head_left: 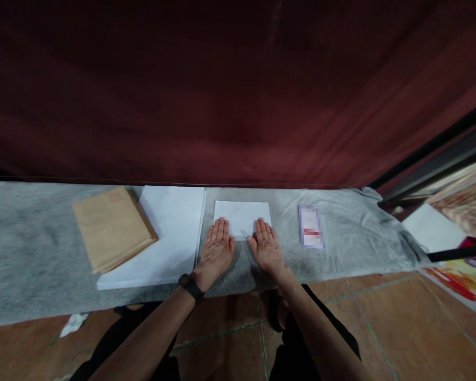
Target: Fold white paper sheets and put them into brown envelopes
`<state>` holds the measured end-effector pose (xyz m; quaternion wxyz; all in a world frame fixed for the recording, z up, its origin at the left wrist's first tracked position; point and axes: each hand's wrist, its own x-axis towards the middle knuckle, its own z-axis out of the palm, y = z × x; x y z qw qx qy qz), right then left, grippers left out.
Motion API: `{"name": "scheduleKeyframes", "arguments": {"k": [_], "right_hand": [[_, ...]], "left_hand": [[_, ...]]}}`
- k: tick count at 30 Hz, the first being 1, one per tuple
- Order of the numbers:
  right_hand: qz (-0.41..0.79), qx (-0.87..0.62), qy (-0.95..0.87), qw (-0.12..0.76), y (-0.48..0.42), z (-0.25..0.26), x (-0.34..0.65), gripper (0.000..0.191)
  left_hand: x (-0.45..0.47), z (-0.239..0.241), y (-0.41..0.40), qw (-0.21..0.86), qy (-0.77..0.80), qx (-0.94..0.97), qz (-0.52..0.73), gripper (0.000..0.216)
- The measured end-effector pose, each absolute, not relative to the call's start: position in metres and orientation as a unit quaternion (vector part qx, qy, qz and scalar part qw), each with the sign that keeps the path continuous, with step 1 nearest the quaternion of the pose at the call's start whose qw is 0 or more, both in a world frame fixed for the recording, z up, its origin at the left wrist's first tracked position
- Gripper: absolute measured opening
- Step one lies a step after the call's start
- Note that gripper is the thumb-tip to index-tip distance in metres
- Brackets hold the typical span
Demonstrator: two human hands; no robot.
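Note:
A small white sheet of paper [243, 212], perhaps folded, lies in front of me on the grey cloth. Flat on its lower left corner rests my left hand [217, 244], fingers stretched out; a dark band circles that wrist. My right hand [266, 245] presses flat on the lower right corner in the same way, fingers extended. Neither hand grips anything. Left of my left hand is a stack of larger white sheets [170, 233], partly covered by a pile of brown paper envelopes [113, 225] with a red stamp on the top one.
Right of my hands lies a blurred-out phone-sized item [311, 227] on the grey cloth [353, 227]. A dark red curtain [238, 106] hangs along the far edge. Below are brown floor tiles [381, 317], a crumpled tissue [74, 324] and, at right, a colourful printed sheet [466, 286].

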<state>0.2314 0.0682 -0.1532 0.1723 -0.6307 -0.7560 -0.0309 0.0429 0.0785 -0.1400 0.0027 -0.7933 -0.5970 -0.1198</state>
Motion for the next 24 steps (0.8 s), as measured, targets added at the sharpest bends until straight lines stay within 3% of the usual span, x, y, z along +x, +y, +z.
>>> {"name": "scheduleKeyframes", "arguments": {"k": [6, 16, 24], "right_hand": [[-0.015, -0.655, -0.738, 0.161, 0.069, -0.144, 0.243, 0.059], [0.092, -0.614, -0.751, 0.222, 0.112, -0.127, 0.199, 0.060], [0.032, -0.635, -0.753, 0.167, 0.122, -0.140, 0.200, 0.055]], "left_hand": [[0.036, -0.132, 0.081, 0.013, -0.629, -0.767, -0.127, 0.059], [0.064, -0.136, 0.121, -0.005, -0.539, -0.829, -0.147, 0.058], [0.063, -0.142, 0.133, -0.008, -0.553, -0.820, -0.146, 0.057]]}}
